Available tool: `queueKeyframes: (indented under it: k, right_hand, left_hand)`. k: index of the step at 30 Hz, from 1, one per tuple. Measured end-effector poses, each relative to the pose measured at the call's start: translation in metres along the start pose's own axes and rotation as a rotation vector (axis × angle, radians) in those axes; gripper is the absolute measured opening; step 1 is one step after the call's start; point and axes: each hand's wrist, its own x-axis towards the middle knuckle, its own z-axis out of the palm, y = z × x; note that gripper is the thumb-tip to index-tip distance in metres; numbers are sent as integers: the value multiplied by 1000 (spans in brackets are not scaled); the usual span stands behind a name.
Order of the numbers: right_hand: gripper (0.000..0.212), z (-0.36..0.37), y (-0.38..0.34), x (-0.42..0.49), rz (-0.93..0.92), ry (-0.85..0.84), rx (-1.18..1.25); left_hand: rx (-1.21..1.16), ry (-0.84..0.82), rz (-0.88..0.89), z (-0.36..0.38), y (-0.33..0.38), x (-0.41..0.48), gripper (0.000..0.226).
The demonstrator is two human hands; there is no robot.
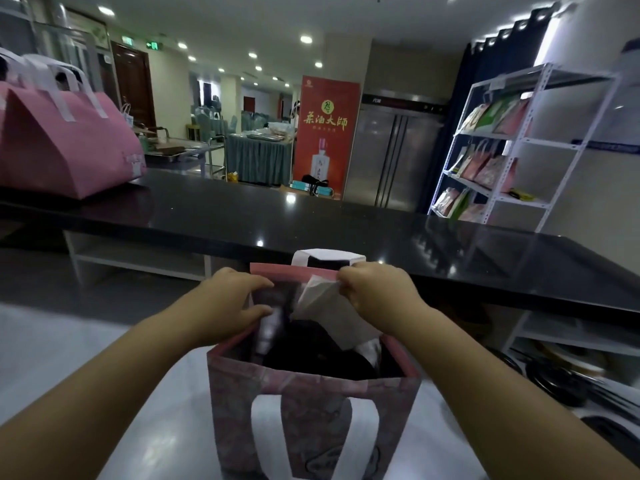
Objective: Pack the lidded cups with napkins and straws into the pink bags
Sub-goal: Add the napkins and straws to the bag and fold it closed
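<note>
One pink bag [65,147] sits finished, I reckon, on the worktop [242,209]; at the open bag [311,403], right hand [377,296] fingers pinch a napkin [329,310], left hand [228,303] fingers curl round its rim.

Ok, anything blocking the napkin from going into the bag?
Nothing visible does. The right hand pinches the napkin at the pink bag's open mouth, and the left hand grips its left rim. The dark inside is hard to read.

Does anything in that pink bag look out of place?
Only the white napkin: it juts crookedly out of the open pink bag, pinched by the right hand. The left hand grips the bag's left wall. No spill shows.
</note>
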Motion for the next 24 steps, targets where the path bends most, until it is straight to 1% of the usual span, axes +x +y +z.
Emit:
queueKeyframes:
  k: [2,4,7,11,13,15,16,18,20,21,22,24]
  right_hand:
    - [24,4,-6,4,4,-120,-40]
    - [32,1,-9,2,26,-153,39]
    - [30,-12,-10,-12,80,-70,195]
    - [28,-29,-8,-46,195,74,323]
    - [35,-31,-8,-67,272,174,394]
    - [53,-31,-10,-88,341,195,430]
    - [68,-31,-12,-97,384,152,450]
    - [96,-30,-17,-114,473,1,488]
    - [111,-29,-20,-124,518,-160,491]
    - [113,-29,-21,-127,527,-213,509]
    - [111,-28,-21,-128,532,-238,545]
    - [96,-28,-22,-126,534,-242,627]
  left_hand:
    - [-48,19,11,1,0,0,43]
    - [-70,38,8,2,1,-1,41]
    - [-126,70,5,-1,2,-6,40]
    - [-207,156,63,-9,5,-19,43]
    - [-259,192,73,-11,6,-29,52]
    - [-305,160,51,-10,7,-41,71]
    - [-335,125,25,-9,8,-46,79]
    - [-389,41,-20,-5,10,-56,84]
    - [-387,-49,-60,0,11,-63,92]
    - [-379,-90,-79,3,10,-64,100]
    - [-376,-123,-96,5,9,-65,103]
    - [-408,-162,-112,7,10,-64,101]
